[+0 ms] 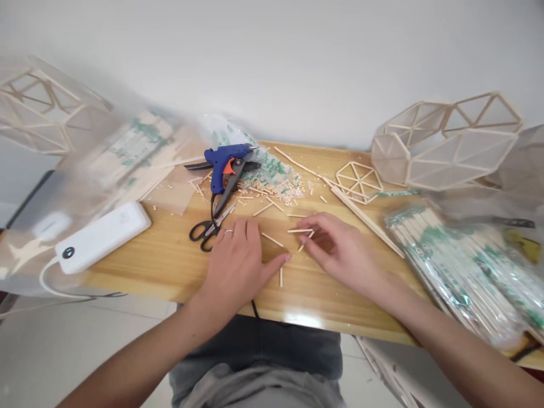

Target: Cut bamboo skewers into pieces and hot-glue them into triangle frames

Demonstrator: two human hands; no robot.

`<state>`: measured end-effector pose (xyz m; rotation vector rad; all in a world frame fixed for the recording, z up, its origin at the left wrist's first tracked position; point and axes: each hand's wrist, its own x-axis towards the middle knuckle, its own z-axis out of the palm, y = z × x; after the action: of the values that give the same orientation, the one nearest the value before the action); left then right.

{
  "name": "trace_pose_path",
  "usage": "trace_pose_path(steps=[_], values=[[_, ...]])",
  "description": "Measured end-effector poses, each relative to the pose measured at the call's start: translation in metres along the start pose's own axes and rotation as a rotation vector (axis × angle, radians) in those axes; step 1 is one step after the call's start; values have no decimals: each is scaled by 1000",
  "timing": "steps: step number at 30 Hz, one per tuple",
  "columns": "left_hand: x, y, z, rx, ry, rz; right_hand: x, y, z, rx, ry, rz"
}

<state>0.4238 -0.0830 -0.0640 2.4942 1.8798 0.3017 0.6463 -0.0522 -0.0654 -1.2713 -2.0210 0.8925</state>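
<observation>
My left hand (238, 258) lies flat on the wooden table (170, 266), fingers stretched out and thumb pointing right, beside black scissors (208, 229). It holds nothing. My right hand (335, 246) rests palm down to the right, its fingertips touching a short wooden stick piece (300, 230). More cut stick pieces (272, 239) lie between and just below the two hands.
A blue hot glue gun (225, 161) stands behind the scissors amid stick offcuts. A white power bank (104, 235) lies at left. Packs of wrapped sticks (459, 266) sit at right. Stick-frame polyhedra (446, 144) stand at back right and back left (38, 107); a flat hexagon frame (359, 181) lies nearby.
</observation>
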Motion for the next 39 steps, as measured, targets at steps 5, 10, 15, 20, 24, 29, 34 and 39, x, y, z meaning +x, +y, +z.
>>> trace_pose_path(steps=[5, 10, 15, 20, 24, 29, 34, 39], values=[[2, 4, 8, -54, 25, -69, -3, 5, -3, -103, 60, -168], [5, 11, 11, -140, -1, -38, -6, 11, -3, -63, 31, -204], [-2, 6, -8, -357, 29, 26, -7, 14, -2, -54, 55, -235], [-56, -23, -34, -643, 121, 1, -4, 16, -8, -76, 164, -261], [-124, -55, -24, -517, 220, -242, 0, 18, -7, -66, 192, -232], [-196, -108, 13, -147, 95, -697, 5, 20, 1, -57, 198, -254], [-218, -154, 33, -184, -80, -1184, 8, 20, 2, -70, 231, -249], [-200, -162, 31, -210, -168, -1229, 6, 24, 2, -72, 246, -235]])
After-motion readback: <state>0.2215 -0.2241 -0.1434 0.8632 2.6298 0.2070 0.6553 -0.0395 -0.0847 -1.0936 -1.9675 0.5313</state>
